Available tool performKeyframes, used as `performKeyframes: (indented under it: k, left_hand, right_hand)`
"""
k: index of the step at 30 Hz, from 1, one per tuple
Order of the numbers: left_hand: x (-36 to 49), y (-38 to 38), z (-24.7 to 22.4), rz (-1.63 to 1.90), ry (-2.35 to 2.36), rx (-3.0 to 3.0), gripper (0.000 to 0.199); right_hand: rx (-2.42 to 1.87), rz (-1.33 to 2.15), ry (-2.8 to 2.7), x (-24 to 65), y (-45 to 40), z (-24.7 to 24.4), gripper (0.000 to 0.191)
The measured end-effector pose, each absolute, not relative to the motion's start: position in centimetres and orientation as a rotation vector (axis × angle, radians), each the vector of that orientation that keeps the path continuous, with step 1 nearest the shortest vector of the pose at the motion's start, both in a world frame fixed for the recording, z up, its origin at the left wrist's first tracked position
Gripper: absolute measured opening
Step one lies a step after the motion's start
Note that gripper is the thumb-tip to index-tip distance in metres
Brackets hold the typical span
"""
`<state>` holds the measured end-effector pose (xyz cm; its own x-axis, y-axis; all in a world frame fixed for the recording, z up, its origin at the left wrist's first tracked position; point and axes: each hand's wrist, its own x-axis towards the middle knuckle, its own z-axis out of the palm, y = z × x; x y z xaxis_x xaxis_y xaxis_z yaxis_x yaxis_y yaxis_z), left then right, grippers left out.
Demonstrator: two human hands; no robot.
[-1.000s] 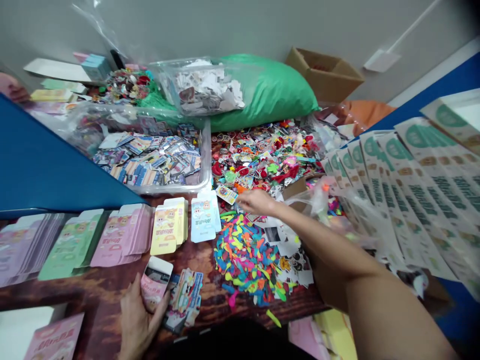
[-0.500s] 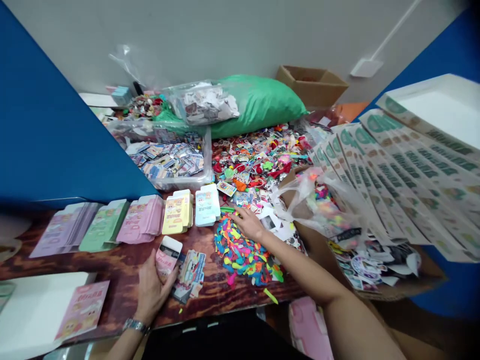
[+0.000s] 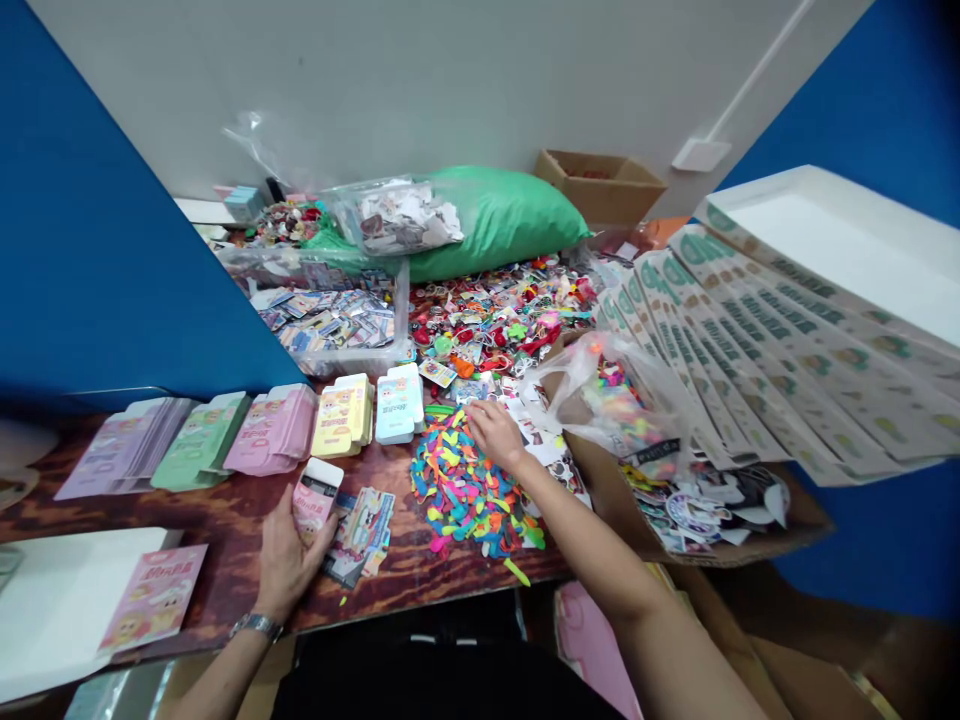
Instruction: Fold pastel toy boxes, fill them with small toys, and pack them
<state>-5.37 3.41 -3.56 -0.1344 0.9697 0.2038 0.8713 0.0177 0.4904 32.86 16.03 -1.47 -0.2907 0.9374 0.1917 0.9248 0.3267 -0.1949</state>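
1. Left hand (image 3: 287,556): fingers and thumb closed round the small pink box (image 3: 313,505), whose top stands open, over the wooden table (image 3: 236,515).
2. Right hand (image 3: 495,436): palm down at the upper edge of the heap of coloured pieces (image 3: 469,492), which look like small balloons. Fingers are slightly bent; whether they pinch anything cannot be told.
3. Printed cards (image 3: 367,530): loosely overlapped, just right of the pink box, between both hands.
4. Stacks of flat boxes: purple stack (image 3: 112,455), green stack (image 3: 196,445), pink stack (image 3: 270,430), yellow stack (image 3: 339,418) and blue stack (image 3: 397,405), in a row beyond the left hand.
5. Cardboard carton (image 3: 611,495): right of the heap, holding a clear bag (image 3: 637,400) and stickers (image 3: 694,515).
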Motion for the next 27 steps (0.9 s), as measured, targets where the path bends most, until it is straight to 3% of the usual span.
performKeyframes:
  k: [6,13,22,27]
  left_hand:
    - [-5.1,3.4,-3.2,0.854,2.109,1.851,0.097]
    - [-5.3,3.3,-3.1,0.996,2.085,1.750,0.100]
    - [-5.9,3.0,-3.5,1.066,2.024,1.652,0.106]
    - [-6.0,2.9,-3.9,1.067,2.008,1.576,0.106]
  right_hand:
    - [-2.030,0.090,-2.236,35.2,16.0,-1.5,0.040]
    - [-2.084,0.164,-2.327,34.9,13.9,-0.8,0.035]
    - [-2.338,0.094,-2.189,35.3,21.3,-0.3,0.048]
    - [-2.439,0.189,-2.258,36.0,20.5,-0.1,0.036]
